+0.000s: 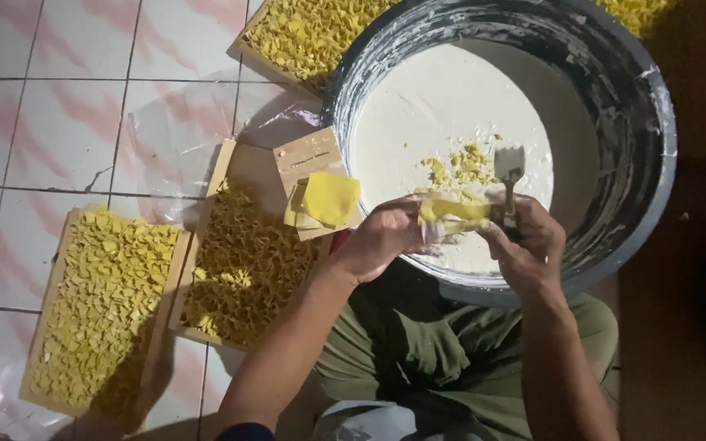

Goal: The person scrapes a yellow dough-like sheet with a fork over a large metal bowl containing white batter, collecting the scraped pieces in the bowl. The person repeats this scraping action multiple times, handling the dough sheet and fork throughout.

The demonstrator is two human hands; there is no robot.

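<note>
The floor is laid with glossy white square tiles streaked in pink, with dark grout lines. A sheet of clear crinkled plastic film lies spread over it near the middle. At eight o'clock rests a shallow rectangular wooden tray filled with pale yellow folded pieces. Just beside it, toward the centre, a second wooden tray of darker yellow folded pieces sits on the film. At twelve o'clock a third wooden tray of yellow pieces lies partly under the rim of a large round grey basin holding white paste, which fills the two o'clock area.
</note>
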